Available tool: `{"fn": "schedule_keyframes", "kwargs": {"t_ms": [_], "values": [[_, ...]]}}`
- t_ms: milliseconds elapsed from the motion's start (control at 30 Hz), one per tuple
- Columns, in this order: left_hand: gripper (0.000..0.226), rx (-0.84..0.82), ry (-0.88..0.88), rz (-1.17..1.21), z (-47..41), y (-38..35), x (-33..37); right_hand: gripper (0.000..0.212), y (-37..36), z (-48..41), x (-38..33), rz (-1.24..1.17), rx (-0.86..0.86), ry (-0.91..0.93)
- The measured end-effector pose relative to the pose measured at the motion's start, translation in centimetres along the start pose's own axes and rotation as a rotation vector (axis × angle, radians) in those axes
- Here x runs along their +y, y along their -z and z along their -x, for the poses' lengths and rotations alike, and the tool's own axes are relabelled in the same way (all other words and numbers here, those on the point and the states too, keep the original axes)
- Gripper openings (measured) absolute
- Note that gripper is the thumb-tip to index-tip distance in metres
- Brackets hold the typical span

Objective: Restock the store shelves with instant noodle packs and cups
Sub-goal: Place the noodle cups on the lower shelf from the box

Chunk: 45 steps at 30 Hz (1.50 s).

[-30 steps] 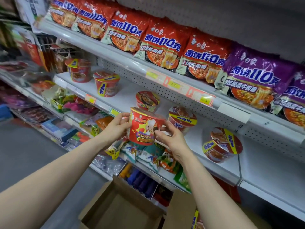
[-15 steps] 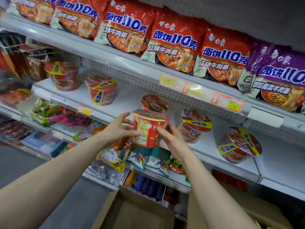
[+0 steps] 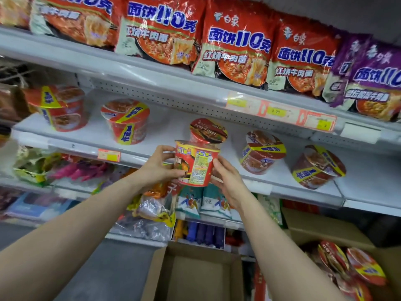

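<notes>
cup (image 3: pixel 196 164) I hold: glossy, smooth plastic wrap | bowls (image 3: pixel 125 121): shiny plastic film, some glare | noodle packs (image 3: pixel 236 46) above me: glossy crinkled plastic film | shelf (image 3: pixel 169 130): smooth white painted metal, matt | back panel (image 3: pixel 173 98): perforated metal | price tags (image 3: pixel 275 111): paper behind clear glossy strip | box (image 3: pixel 195 276) below me: matt brown cardboard

Both my bare forearms reach up and forward, meeting at the noodle cup (image 3: pixel 196 164). My left hand (image 3: pixel 155 169) grips the cup's left side, thumb low on its front, fingers (image 3: pixel 166 148) curled near its rim. My right hand (image 3: pixel 227 181) holds its right side, wrist bent back.
</notes>
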<state>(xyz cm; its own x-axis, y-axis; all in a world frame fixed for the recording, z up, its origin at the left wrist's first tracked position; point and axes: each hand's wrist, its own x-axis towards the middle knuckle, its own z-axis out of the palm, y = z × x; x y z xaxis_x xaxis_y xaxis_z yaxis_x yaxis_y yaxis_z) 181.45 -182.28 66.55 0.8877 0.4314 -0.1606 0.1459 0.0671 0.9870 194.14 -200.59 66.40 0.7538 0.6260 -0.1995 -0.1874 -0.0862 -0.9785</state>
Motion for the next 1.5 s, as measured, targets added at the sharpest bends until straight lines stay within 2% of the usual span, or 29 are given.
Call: {"fn": "schedule_keyframes", "kwargs": {"t_ms": [67, 167, 267, 300, 400, 467, 567, 800, 1133, 1500], "values": [[0.077, 0.009, -0.006, -0.012, -0.3, 0.5, -0.7, 0.030, -0.2, 0.1, 0.1, 0.005, 0.038, 0.012], [0.097, -0.014, 0.010, -0.004, -0.7, 0.6, -1.1, 0.019, 0.0, 0.0, 0.6, 0.011, 0.114, 0.025], [0.082, -0.065, 0.007, -0.071, -0.9, 0.3, -1.5, 0.013, 0.4, -0.1, 1.0, 0.027, 0.119, -0.007], [0.079, -0.063, 0.001, -0.104, -0.9, 0.0, -1.6, 0.019, 0.6, -0.1, 1.1, 0.023, 0.102, -0.021], [0.081, 0.000, -0.052, -0.183, -1.1, -0.5, -1.7, 0.055, 1.0, 0.1, 1.5, 0.080, 0.020, -0.026], [0.080, 0.022, -0.099, -0.225, -1.3, -0.7, -1.7, 0.063, 1.0, 0.3, 1.9, 0.153, -0.015, -0.006], [0.081, 0.029, -0.143, -0.249, -1.9, -1.1, -2.2, 0.071, 0.9, 0.3, 2.3, 0.175, 0.021, 0.022], [0.076, 0.001, -0.131, -0.200, -2.7, -1.5, -2.4, 0.078, 1.2, -0.5, 1.6, 0.198, 0.018, 0.061], [0.073, 0.056, -0.200, -0.234, -3.5, -1.8, -2.1, 0.074, 2.2, -1.2, 0.8, 0.178, -0.017, 0.072], [0.096, 0.049, -0.231, -0.335, -6.3, -1.2, -2.1, 0.073, 1.6, -4.1, 0.4, 0.241, -0.004, 0.053]]}}
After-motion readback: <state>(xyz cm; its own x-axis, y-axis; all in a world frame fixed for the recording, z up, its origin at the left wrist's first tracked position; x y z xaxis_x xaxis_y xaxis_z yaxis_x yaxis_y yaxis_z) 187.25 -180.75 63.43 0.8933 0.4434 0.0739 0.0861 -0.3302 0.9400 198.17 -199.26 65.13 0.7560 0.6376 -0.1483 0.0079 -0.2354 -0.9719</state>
